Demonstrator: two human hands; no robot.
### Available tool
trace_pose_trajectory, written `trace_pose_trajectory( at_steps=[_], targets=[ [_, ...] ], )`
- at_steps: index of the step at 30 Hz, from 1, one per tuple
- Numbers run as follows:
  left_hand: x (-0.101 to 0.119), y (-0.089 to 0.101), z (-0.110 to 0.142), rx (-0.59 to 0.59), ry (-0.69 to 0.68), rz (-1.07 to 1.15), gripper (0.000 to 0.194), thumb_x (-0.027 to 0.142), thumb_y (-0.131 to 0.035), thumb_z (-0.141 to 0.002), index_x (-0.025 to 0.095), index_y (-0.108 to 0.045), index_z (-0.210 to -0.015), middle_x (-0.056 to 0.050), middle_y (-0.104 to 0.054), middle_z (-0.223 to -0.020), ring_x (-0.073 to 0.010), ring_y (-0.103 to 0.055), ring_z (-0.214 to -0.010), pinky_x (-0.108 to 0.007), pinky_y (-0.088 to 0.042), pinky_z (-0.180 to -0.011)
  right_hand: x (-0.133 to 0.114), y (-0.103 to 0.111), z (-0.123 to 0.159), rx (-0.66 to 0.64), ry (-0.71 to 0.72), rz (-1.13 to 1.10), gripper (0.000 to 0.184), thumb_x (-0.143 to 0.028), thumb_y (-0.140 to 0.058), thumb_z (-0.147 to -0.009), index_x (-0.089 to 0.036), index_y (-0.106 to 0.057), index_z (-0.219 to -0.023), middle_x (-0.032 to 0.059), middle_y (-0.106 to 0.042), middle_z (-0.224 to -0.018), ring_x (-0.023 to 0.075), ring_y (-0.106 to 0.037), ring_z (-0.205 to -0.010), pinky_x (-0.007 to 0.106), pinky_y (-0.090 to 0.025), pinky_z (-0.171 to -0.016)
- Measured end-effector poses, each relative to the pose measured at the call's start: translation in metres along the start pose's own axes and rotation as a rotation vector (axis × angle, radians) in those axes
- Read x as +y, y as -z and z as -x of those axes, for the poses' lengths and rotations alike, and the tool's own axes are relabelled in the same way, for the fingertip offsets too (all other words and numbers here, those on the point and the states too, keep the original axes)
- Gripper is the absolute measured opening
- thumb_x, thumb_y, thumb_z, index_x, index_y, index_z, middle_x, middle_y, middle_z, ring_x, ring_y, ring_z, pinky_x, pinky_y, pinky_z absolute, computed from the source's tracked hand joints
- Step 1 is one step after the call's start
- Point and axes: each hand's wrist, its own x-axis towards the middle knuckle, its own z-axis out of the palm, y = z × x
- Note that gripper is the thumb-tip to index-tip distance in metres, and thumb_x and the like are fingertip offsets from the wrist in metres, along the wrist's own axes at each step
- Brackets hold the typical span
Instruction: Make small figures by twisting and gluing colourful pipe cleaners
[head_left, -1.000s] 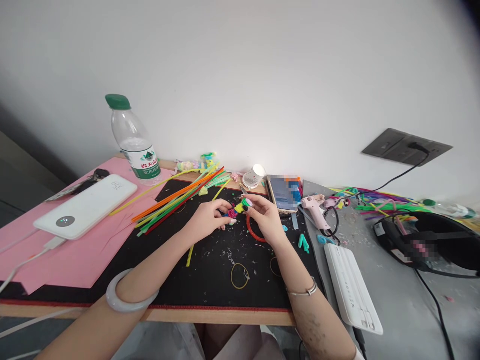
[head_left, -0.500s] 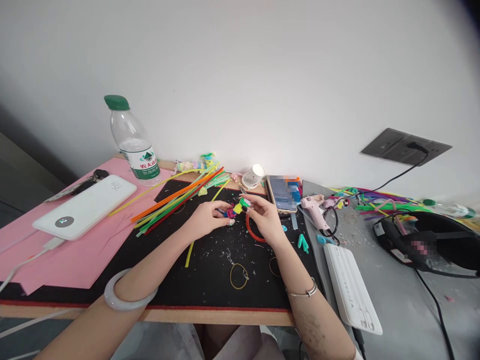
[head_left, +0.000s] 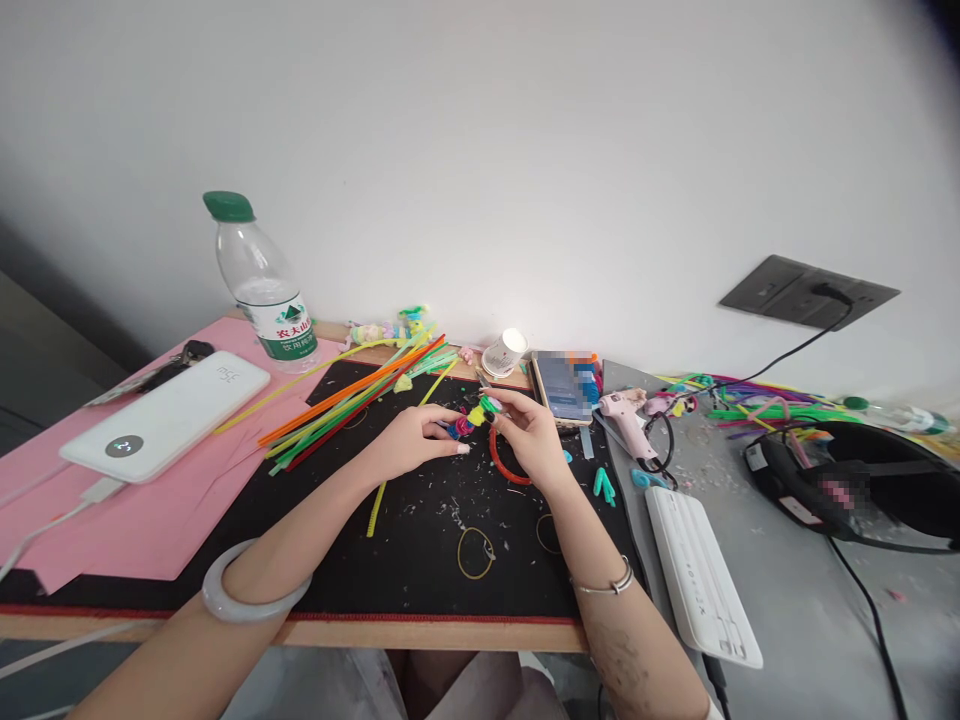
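Note:
Between my two hands, above the black mat (head_left: 427, 580), is a small multicoloured pipe-cleaner piece (head_left: 474, 416) with blue, magenta, yellow and green sections. My left hand (head_left: 412, 440) pinches its blue and magenta end between thumb and fingers. At the green end, the fingertips of my right hand (head_left: 527, 430) are closed on it. A red-orange ring (head_left: 507, 462) lies on the mat, partly hidden by my right hand. Loose pipe cleaners (head_left: 360, 405) in orange, yellow, green and red lie to the left of my hands.
Pink sheets (head_left: 187, 530) carry a white power bank (head_left: 165, 415) and a water bottle (head_left: 274, 310) at left. A paper cup (head_left: 505, 352), phone (head_left: 561, 388) and pink glue gun (head_left: 630, 420) stand farther back. Another power bank (head_left: 703, 575) and a black headset (head_left: 847, 480) lie right.
My left thumb has shifted slightly on the pipe-cleaner piece, and more of its magenta and yellow part shows. The whole view has slid a little; both hands keep their hold.

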Motion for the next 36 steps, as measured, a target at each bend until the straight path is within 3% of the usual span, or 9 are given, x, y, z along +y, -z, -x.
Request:
trace_pose_trajectory(
  at_steps=[5,10,16,29,36],
  targets=[
    [0.004,-0.001,0.001,-0.009,0.024,0.028,0.048,0.036,-0.073,-0.068,0.014,-0.061,-0.109,-0.007,-0.07,-0.092,-0.0198,-0.066,-0.084,-0.035,-0.051,-0.081,0.002,0.0,0.0,-0.003,0.009,0.007,0.031,-0.018,-0.063,-0.075,-0.021,-0.068,-0.105,0.005,-0.069,-0.107,0.0187,-0.062,-0.098,0.032,-0.049,-0.088],
    [0.008,-0.002,0.003,0.003,0.042,-0.041,0.031,0.036,-0.065,-0.075,0.016,-0.06,-0.098,0.002,-0.06,-0.06,-0.0137,-0.059,-0.056,-0.025,-0.049,-0.054,0.002,0.0,0.001,-0.029,0.033,0.049,0.033,-0.014,-0.059,-0.076,-0.022,-0.068,-0.107,0.0042,-0.068,-0.107,0.0178,-0.061,-0.097,0.032,-0.049,-0.087],
    [0.008,-0.004,0.004,0.038,-0.012,-0.076,0.024,0.036,-0.065,-0.074,0.017,-0.056,-0.086,-0.001,-0.063,-0.086,-0.0078,-0.054,-0.047,-0.024,-0.043,-0.046,-0.001,-0.004,0.002,-0.014,0.02,0.035,0.031,-0.017,-0.064,-0.074,-0.022,-0.067,-0.103,0.0046,-0.068,-0.106,0.0189,-0.063,-0.097,0.032,-0.051,-0.086],
    [0.015,-0.007,0.007,-0.005,-0.003,0.012,0.021,0.033,-0.065,-0.076,0.015,-0.055,-0.08,0.004,-0.055,-0.054,-0.0091,-0.051,-0.044,-0.022,-0.042,-0.046,0.002,-0.004,0.001,-0.017,0.031,-0.075,0.019,-0.02,-0.068,-0.073,-0.021,-0.066,-0.092,0.0055,-0.069,-0.106,0.0196,-0.063,-0.101,0.036,-0.049,-0.092],
    [0.012,-0.003,0.007,-0.095,-0.034,0.101,0.019,0.031,-0.064,-0.078,0.015,-0.057,-0.083,0.002,-0.06,-0.068,-0.007,-0.052,-0.046,-0.022,-0.043,-0.046,-0.002,-0.002,0.001,-0.075,0.002,-0.18,0.021,-0.025,-0.073,-0.071,-0.021,-0.066,-0.091,0.0051,-0.07,-0.103,0.0186,-0.065,-0.097,0.036,-0.049,-0.092]
  ],
)
